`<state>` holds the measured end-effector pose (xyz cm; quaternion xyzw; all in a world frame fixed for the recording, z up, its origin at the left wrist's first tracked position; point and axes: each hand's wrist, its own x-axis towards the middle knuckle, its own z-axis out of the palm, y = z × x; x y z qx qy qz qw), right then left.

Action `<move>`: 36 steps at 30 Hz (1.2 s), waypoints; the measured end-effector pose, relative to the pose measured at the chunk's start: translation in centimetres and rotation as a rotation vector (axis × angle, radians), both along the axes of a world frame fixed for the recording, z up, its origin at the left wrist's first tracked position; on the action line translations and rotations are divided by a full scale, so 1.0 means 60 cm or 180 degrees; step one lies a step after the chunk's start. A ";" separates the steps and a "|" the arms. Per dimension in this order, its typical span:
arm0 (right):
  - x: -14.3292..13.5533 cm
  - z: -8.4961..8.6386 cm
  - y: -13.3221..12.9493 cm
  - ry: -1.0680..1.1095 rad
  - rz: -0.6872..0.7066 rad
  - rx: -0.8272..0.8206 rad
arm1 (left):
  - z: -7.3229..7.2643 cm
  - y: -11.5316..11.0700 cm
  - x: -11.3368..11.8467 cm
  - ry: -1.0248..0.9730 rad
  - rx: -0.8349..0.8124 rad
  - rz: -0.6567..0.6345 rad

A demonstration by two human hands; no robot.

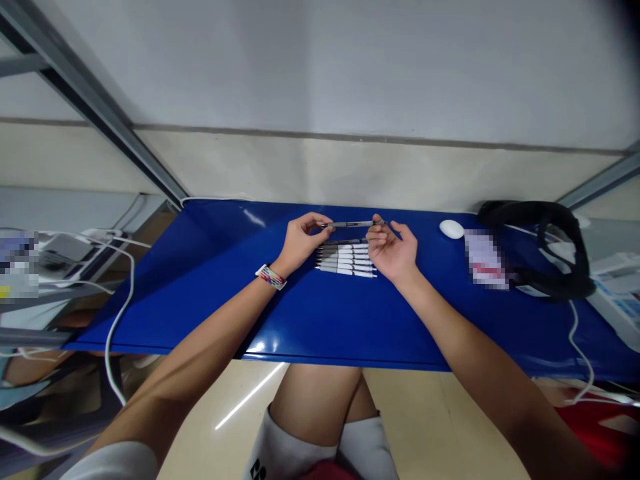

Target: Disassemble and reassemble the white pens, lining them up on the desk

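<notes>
A slim dark-and-clear pen (351, 225) is held level above the blue table, an end in each hand. My left hand (304, 239), with a patterned band at the wrist, pinches its left end between thumb and fingers. At the other end, my right hand (393, 248) grips the pen with palm turned up and fingers curled. Just below it, a row of several pens (347, 260) lies side by side on the table, mostly white and grey with a few darker ones at the back. My right fingers hide some of their right ends.
The blue table (310, 320) meets a pale wall at the back. To the right lie a white oval object (451, 229), a blurred packet (485, 260) and a black strap-like headset (550, 247). White cables (125, 313) hang at the left edge.
</notes>
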<state>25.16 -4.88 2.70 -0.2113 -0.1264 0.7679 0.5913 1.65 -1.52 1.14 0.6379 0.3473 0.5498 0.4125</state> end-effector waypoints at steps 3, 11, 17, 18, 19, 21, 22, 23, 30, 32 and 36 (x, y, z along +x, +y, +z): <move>0.000 -0.001 0.002 0.0033 0.0024 0.0033 | 0.001 -0.001 -0.001 0.0004 0.0002 -0.0014; 0.000 -0.002 0.003 0.0138 0.0060 -0.0004 | 0.000 0.001 -0.001 -0.0022 0.0004 -0.0020; 0.003 0.000 0.002 0.0021 0.0078 0.0033 | 0.002 -0.001 -0.001 -0.0034 -0.0014 0.0007; 0.003 -0.002 0.004 0.0045 0.0086 0.0047 | 0.002 -0.002 -0.001 -0.0033 -0.0026 0.0002; 0.004 -0.004 0.005 0.0087 0.0096 0.0050 | 0.003 -0.002 0.000 -0.0035 -0.0034 -0.0002; 0.004 -0.008 0.008 0.0181 0.0117 0.0040 | 0.003 -0.002 0.000 -0.0025 -0.0035 -0.0003; 0.005 -0.009 0.009 0.0214 0.0117 0.0037 | 0.002 -0.002 -0.001 -0.0016 -0.0030 0.0002; 0.005 -0.011 0.009 0.0234 0.0113 0.0046 | 0.001 -0.001 -0.001 -0.0011 -0.0021 0.0010; 0.004 -0.014 0.014 0.0029 0.0097 0.0193 | 0.001 -0.001 0.000 -0.0007 -0.0030 0.0013; 0.004 -0.014 0.014 -0.0041 0.0063 0.0197 | 0.001 -0.002 0.000 -0.0010 -0.0028 0.0003; 0.003 -0.015 0.014 -0.0262 0.0006 0.0286 | 0.000 0.000 0.000 0.0005 -0.0048 0.0037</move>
